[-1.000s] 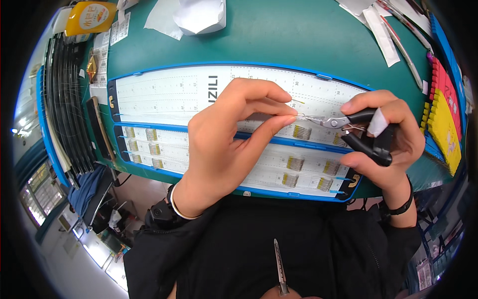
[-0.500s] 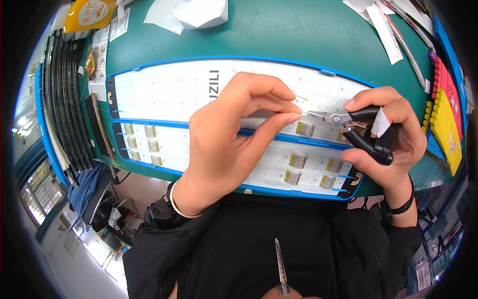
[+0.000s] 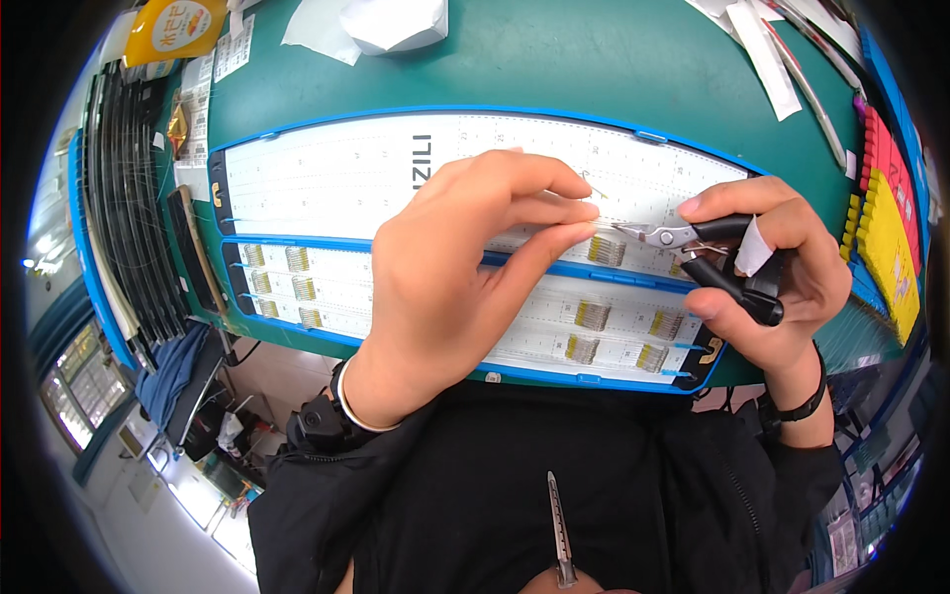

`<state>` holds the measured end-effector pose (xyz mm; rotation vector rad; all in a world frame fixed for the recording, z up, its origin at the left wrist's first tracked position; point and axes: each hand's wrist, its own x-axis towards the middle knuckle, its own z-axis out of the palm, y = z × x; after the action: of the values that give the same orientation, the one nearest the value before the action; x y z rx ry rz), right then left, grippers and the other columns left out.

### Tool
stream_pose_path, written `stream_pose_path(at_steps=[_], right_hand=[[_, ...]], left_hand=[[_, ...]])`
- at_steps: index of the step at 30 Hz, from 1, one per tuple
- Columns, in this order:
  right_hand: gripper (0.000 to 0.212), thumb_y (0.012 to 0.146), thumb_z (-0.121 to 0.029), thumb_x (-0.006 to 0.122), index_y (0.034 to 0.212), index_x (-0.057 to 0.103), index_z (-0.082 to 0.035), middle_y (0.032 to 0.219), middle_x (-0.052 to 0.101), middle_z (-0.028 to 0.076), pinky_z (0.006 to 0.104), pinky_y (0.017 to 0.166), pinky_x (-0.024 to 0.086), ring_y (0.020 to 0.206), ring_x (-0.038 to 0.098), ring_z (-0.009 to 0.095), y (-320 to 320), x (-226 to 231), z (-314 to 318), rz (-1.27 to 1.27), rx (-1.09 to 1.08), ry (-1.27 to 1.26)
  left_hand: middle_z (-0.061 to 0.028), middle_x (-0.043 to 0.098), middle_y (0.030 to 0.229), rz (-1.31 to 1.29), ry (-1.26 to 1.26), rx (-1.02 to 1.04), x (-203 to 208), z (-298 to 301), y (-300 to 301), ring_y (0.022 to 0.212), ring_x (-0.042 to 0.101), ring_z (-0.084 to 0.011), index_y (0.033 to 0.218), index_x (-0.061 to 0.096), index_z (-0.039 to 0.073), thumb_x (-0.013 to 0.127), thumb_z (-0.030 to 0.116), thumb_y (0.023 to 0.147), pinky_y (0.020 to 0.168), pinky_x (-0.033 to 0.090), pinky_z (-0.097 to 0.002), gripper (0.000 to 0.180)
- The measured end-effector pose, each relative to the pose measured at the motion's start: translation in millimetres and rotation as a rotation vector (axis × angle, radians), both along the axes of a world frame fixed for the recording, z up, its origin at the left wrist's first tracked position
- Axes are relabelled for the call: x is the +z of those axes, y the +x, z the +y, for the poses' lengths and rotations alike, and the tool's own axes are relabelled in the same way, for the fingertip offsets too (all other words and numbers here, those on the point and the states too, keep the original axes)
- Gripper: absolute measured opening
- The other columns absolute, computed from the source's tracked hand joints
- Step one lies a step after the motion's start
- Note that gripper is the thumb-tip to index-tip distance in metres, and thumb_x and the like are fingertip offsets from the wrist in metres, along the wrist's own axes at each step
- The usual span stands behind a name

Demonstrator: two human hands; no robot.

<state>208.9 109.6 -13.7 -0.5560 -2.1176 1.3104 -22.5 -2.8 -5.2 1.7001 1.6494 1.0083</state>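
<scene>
My left hand (image 3: 455,257) is closed in a pinch of thumb and fingers. What it holds is too fine to make out; a thin yellowish strand shows just beyond the fingertips. My right hand (image 3: 792,247) grips small pointed pliers (image 3: 668,237) with black handles. Their fine tip points left, close to the pinched fingertips. Under both hands lies a long, opened blue case (image 3: 327,121) with white, ruled inner panels. Several bunches of thin wire-like pieces with yellow parts (image 3: 592,316) sit in rows on its near panel. My left hand covers the middle of the case.
Crumpled white paper (image 3: 396,25) and a yellow-orange package (image 3: 173,30) are at the back of the green table (image 3: 554,49). Dark thin rods (image 3: 139,198) stand in a row at the left. Pens and a paper strip (image 3: 764,59) lie back right, near red and yellow pieces (image 3: 886,238).
The pliers' tip has drawn slightly right, leaving a small gap from my left fingertips. My left hand keeps its pinch, with its fingers shifted a little. The case appears slightly higher in view.
</scene>
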Motion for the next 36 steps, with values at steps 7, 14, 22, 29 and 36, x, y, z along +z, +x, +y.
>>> stream_pose_path(at_steps=[7,14,22,29,36], right_hand=[[0.023,0.081,-0.001,0.066,0.082,0.043,-0.004,0.098,0.069,0.026,0.0279,0.071,0.050,0.081,0.063,0.020,3,7,1,-0.083,0.026,0.142],[0.019,0.079,0.005,0.060,0.081,0.043,-0.004,0.095,0.070,0.028,0.0286,0.069,0.050,0.077,0.063,0.021,3,10,-2,-0.135,0.029,0.177],[0.018,0.077,0.007,0.058,0.082,0.044,-0.004,0.096,0.070,0.028,0.0299,0.069,0.051,0.077,0.064,0.023,5,14,-3,-0.164,0.030,0.167],[0.019,0.077,0.007,0.059,0.082,0.044,-0.004,0.097,0.070,0.028,0.0319,0.070,0.052,0.078,0.065,0.024,5,18,-3,-0.182,0.045,0.171],[0.024,0.076,0.005,0.065,0.082,0.043,-0.004,0.096,0.070,0.028,0.0306,0.069,0.052,0.077,0.065,0.024,2,13,-3,-0.149,0.066,0.208]], left_hand=[[-0.0094,0.058,0.142,0.485,-0.112,-0.277,11,-18,-12,0.138,0.047,-0.0341,0.125,0.066,0.014,0.079,0.031,0.072,0.114,0.031,-0.0523,0.058],[-0.0019,0.057,0.144,0.691,-0.110,-0.297,4,-24,-11,0.139,0.045,-0.0306,0.128,0.069,0.028,0.046,0.067,0.083,0.116,0.024,-0.0535,0.064],[-0.0001,0.057,0.144,0.699,-0.126,-0.295,4,-23,-11,0.138,0.046,-0.0291,0.128,0.069,0.033,0.043,0.069,0.085,0.116,0.024,-0.0523,0.062],[0.0006,0.056,0.144,0.710,-0.119,-0.290,3,-24,-11,0.138,0.046,-0.0285,0.128,0.069,0.034,0.044,0.069,0.086,0.117,0.023,-0.0511,0.061],[-0.0029,0.058,0.142,0.684,-0.094,-0.301,3,-22,-11,0.136,0.048,-0.0316,0.127,0.070,0.025,0.049,0.065,0.085,0.116,0.025,-0.0537,0.062]])
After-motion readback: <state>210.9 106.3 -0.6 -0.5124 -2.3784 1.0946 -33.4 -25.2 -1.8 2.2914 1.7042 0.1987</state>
